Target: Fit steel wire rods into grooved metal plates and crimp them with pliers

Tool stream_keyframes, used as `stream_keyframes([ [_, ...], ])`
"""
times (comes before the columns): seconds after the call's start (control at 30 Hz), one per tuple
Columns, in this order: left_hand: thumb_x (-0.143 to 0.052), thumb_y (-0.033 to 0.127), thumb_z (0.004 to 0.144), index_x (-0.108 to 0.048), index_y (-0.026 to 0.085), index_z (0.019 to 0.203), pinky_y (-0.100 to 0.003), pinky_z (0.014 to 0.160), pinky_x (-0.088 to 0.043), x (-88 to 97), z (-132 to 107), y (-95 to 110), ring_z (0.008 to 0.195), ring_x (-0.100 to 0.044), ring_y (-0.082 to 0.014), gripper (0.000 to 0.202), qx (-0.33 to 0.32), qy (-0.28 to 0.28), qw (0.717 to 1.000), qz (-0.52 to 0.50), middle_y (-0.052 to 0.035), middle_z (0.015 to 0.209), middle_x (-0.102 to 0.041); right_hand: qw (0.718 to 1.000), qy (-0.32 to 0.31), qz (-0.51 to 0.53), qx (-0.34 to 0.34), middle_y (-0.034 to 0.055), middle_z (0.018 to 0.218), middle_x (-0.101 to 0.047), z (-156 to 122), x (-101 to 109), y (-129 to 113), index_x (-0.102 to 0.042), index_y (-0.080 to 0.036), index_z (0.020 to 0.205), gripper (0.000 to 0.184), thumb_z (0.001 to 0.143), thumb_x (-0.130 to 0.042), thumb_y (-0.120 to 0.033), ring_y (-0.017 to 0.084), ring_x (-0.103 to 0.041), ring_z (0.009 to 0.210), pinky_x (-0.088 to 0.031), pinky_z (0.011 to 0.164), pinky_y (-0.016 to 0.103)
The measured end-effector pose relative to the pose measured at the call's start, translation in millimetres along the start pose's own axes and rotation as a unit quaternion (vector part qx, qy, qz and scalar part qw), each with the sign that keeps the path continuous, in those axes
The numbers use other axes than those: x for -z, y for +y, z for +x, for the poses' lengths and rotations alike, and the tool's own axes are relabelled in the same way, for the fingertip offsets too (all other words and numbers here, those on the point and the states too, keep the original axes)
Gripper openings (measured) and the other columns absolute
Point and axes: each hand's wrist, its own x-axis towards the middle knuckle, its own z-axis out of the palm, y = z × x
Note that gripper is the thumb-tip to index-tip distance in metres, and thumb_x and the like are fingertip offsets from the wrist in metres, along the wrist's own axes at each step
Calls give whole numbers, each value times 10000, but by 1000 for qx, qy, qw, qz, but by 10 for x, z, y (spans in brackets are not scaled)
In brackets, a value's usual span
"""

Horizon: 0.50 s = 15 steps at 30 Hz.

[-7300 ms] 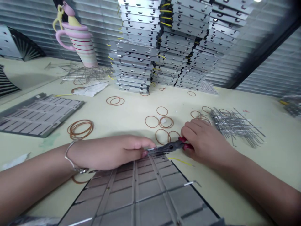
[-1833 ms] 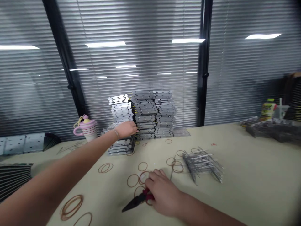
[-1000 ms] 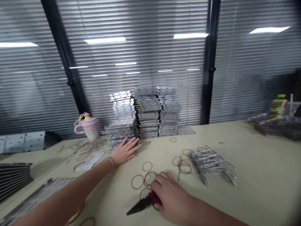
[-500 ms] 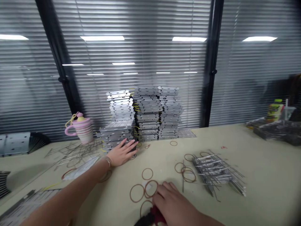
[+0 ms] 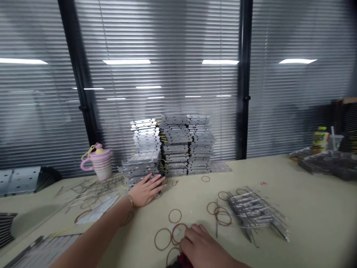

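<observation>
My left hand [image 5: 146,190] lies with its fingers stretched out against the front of the lowest left stack of grey metal plates [image 5: 145,163]. Taller stacks of the same plates [image 5: 175,149] rise behind and to its right. Low in the view, my right hand [image 5: 202,243] is closed on a dark red and black object [image 5: 184,260], mostly hidden by the hand and the frame edge. Brown rubber bands [image 5: 163,239] lie right beside its fingertips, and one band [image 5: 175,216] sits a little farther off.
A heap of thin metal strips [image 5: 255,210] lies to the right, near more rubber bands [image 5: 223,216]. At left stand a pink-and-white mug [image 5: 100,163] and loose wire-like strips [image 5: 97,190]. A bottle [image 5: 320,140] and dark trays [image 5: 329,163] are far right. Blinds back the table.
The view has tilted upward, so the scene sits lower. My left hand stays at the stack, and my right hand remains closed by the bands, with less of the red and black object showing.
</observation>
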Motion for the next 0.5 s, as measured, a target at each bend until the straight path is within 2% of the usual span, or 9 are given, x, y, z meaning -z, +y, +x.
stream_keyframes([
  [0.1,-513,400,873,-465,280,1355,-431,1146,40,-3,-3,-7,1325,-379,-229,499,0,-1,1000,-4,-69,1412,-462,999,-23,27,-8,127,1017,-608,-15,53,-18,-625,-155,1007,305,838,-573,-405,266,-527,954,-407,877,403],
  [0.17,-502,386,887,-462,315,1352,-434,1144,38,-19,-8,-6,1326,-378,-225,472,3,-1,1000,-7,-56,1415,-460,999,-31,42,-7,127,1061,-592,-36,94,-28,-613,-153,1036,364,803,-602,-431,276,-516,997,-394,914,412],
  [0.27,-508,375,895,-483,363,1325,-439,1145,9,-33,-8,2,1324,-383,-217,432,10,-2,1000,-14,-37,1413,-464,998,-26,58,2,110,1079,-577,-88,155,-34,-595,-167,1045,354,772,-621,-391,267,-503,1027,-383,940,404],
  [0.37,-543,370,879,-513,347,1304,-456,1144,-62,1,34,18,1318,-392,-233,426,19,-4,999,-33,-56,1401,-477,996,-3,85,-6,102,1059,-580,-167,244,-33,-587,-170,999,295,782,-595,-370,251,-502,1024,-375,955,403],
  [0.43,-542,349,883,-525,314,1302,-483,1138,-94,73,87,34,1322,-385,-258,421,28,-3,998,-54,-81,1398,-478,991,13,132,-10,85,1043,-589,-211,317,-25,-579,-177,971,251,767,-601,-323,235,-513,1016,-382,954,388],
  [0.5,-503,305,904,-516,293,1314,-521,1126,-117,207,130,60,1329,-370,-280,410,29,-5,997,-78,-95,1407,-463,974,6,224,-13,56,1032,-596,-226,368,-4,-561,-184,992,296,707,-630,-227,189,-551,953,-434,889,316],
])
